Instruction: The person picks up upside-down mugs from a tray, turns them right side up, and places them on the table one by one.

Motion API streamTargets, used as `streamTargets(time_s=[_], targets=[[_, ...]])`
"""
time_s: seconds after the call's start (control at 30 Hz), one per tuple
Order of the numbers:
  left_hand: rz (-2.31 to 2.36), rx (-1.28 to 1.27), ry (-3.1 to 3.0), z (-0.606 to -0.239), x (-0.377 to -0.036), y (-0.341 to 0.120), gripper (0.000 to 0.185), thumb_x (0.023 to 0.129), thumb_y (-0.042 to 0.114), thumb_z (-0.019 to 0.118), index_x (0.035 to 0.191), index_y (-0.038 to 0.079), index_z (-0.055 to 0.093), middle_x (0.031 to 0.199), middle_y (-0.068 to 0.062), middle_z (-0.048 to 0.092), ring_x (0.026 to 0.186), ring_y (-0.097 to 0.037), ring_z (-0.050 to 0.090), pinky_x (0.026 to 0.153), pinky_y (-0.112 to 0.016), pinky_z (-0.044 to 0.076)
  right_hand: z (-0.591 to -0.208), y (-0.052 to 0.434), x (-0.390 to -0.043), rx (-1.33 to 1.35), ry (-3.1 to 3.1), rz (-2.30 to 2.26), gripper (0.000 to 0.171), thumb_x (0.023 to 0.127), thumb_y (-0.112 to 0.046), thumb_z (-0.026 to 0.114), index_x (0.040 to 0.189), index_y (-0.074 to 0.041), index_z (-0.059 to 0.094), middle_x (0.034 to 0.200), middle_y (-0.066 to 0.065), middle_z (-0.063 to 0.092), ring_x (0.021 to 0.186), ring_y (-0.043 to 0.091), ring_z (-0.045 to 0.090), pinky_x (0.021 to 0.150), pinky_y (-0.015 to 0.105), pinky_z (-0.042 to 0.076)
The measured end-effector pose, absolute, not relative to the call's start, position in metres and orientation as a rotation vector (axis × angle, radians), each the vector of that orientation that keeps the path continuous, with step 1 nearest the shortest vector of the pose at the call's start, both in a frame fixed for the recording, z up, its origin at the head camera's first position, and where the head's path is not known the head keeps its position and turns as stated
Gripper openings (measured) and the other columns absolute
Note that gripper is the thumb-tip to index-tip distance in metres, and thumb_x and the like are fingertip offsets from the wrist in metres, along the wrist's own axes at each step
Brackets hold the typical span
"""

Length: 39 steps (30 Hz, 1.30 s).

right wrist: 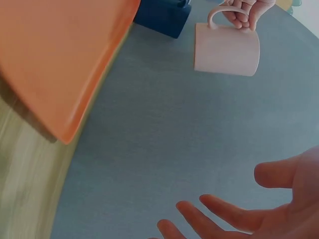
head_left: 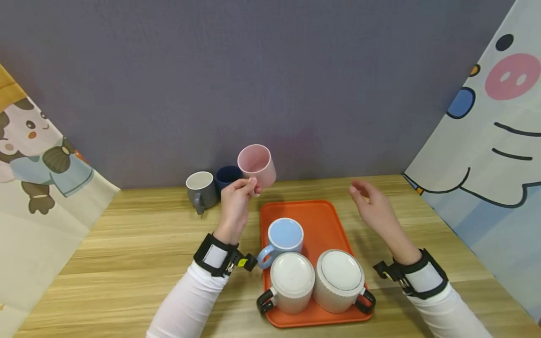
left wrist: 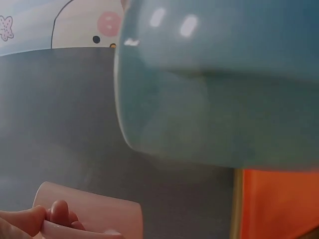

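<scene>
My left hand [head_left: 238,195] grips a pink mug [head_left: 257,165] by its handle and holds it in the air above the far left corner of the orange tray [head_left: 323,220]. The right wrist view shows the pink mug [right wrist: 227,48] hanging from those fingers [right wrist: 246,12]. On the tray stand a light blue mug [head_left: 284,238] and two white mugs [head_left: 293,281] [head_left: 340,280] with black handles. My right hand [head_left: 372,204] hovers open above the tray's far right edge, holding nothing. Its fingers [right wrist: 219,211] are spread.
A grey mug [head_left: 201,190] and a dark blue mug [head_left: 227,177] stand on the wooden table [head_left: 127,244] by the grey back wall. Cartoon-printed panels [head_left: 486,141] close in both sides. The light blue mug [left wrist: 219,79] fills the left wrist view.
</scene>
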<state>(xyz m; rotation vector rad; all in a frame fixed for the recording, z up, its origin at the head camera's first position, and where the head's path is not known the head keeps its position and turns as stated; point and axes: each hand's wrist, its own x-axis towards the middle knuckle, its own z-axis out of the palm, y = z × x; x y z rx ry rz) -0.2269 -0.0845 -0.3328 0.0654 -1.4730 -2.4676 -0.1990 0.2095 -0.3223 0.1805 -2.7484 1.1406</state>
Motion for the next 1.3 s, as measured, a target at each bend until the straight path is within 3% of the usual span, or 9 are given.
streamTargets(time_s=[0.5,1.07,1.3], targets=[[-2.420,0.204,-1.608,-0.354,-0.234,-0.088,0.021,0.088,-0.002,0.062,0.067,0.002,0.063,0.069,-0.004,0.062,0.056,-0.014,0.059,0.061,-0.023,0.047,-0.342,0.224,-0.200,0.204,-2.706,1.006,0.048,0.102,-0.028,0.041,0.130,0.010,0.047,0.130,0.034,0.049,0.117,0.051,0.045,0.097,0.060,0.037],[-2.380,0.229,-1.647,-0.368,-0.242,-0.092,0.015,0.087,-0.003,0.062,0.072,-0.006,0.062,0.062,-0.001,0.060,0.053,-0.013,0.057,0.058,-0.024,0.046,-0.365,0.239,-0.206,0.132,-2.705,0.850,0.049,0.100,-0.029,0.045,0.128,0.012,0.048,0.125,0.038,0.049,0.115,0.054,0.044,0.095,0.063,0.035],[-2.388,0.258,-1.641,-0.376,-0.249,-0.091,0.020,0.086,-0.005,0.062,0.066,-0.001,0.061,0.062,-0.002,0.059,0.053,-0.014,0.056,0.057,-0.024,0.045,-0.372,0.245,-0.207,0.144,-2.742,0.784,0.047,0.100,-0.026,0.045,0.126,0.013,0.048,0.122,0.040,0.050,0.112,0.056,0.046,0.093,0.063,0.037]])
